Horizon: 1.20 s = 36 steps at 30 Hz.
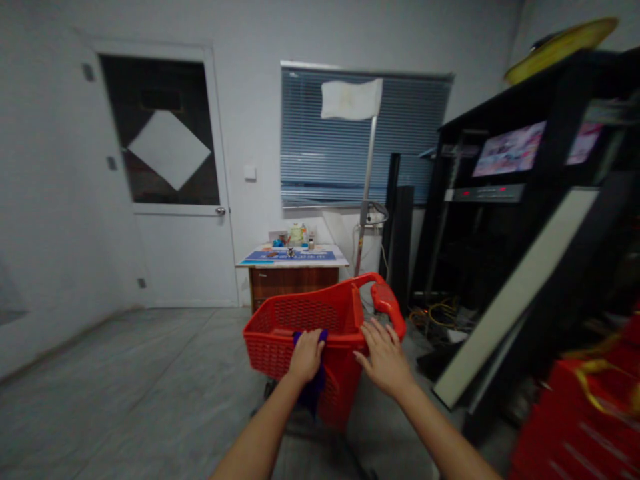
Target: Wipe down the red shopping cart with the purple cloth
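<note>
Two hands, the left hand and the right hand, are resting at the near rim of a red shopping cart, which is standing on the grey floor mid-scene. From where I am standing, the left grip is clamping a purple cloth against that rim, and the cloth is hanging down the cart's near side. The right grip is lying apart, its fingers spreading by the rim just near of the red handle. Beyond the cart, a desk is carrying a blue printed sheet; a white door is standing far left.
</note>
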Available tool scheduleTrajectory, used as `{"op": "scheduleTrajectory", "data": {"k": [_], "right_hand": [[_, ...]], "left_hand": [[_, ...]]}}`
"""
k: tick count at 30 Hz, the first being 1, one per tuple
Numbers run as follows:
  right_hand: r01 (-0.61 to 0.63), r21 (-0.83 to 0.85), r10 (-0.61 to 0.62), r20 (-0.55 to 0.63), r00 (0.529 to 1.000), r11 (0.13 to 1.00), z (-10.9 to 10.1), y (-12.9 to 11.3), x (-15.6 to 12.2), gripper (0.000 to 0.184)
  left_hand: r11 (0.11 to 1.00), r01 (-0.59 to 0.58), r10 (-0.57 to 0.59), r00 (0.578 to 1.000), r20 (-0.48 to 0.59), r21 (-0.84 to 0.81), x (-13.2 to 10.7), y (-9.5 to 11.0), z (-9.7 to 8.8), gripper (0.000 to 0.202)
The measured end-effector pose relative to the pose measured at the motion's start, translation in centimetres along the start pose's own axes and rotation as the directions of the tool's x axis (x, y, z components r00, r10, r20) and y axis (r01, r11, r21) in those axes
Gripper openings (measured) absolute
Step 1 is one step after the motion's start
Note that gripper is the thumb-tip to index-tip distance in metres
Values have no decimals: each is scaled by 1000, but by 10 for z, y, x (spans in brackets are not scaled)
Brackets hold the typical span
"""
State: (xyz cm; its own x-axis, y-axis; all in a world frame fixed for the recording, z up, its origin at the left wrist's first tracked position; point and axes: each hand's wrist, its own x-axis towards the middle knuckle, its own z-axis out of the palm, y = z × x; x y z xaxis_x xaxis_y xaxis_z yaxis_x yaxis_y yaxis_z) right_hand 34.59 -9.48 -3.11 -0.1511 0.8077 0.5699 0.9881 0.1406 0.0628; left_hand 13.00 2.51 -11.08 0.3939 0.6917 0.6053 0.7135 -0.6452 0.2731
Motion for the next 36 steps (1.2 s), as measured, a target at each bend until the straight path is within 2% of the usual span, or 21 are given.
{"op": "scheduleTrajectory", "data": {"k": [8,11,14,22,29,34,36], "right_hand": [[-17,14,17,-16,1000,1000,6,-6,4,54],[-5,30,5,-9,1000,1000,5,-7,5,55],[-10,52,10,-1,1000,999,4,-9,5,55],[-36,71,36,-5,999,997,5,-16,8,55],[-30,59,30,3,1000,998,1,-20,9,58],[-28,69,30,-27,999,997,2,-23,9,55],[-27,81,30,-35,999,996,4,-24,8,55]], "left_hand": [[988,-106,103,994,-30,-115,11,37,8,38],[984,-120,114,992,-53,-131,8,31,6,38],[991,-74,67,996,-66,-114,6,25,2,37],[978,-147,138,988,-69,-149,16,60,-3,37],[988,-52,43,997,-62,-142,15,52,-4,36],[972,-125,117,992,-51,-199,17,60,-3,37],[973,-122,114,992,-53,-197,17,60,-2,37]]}}
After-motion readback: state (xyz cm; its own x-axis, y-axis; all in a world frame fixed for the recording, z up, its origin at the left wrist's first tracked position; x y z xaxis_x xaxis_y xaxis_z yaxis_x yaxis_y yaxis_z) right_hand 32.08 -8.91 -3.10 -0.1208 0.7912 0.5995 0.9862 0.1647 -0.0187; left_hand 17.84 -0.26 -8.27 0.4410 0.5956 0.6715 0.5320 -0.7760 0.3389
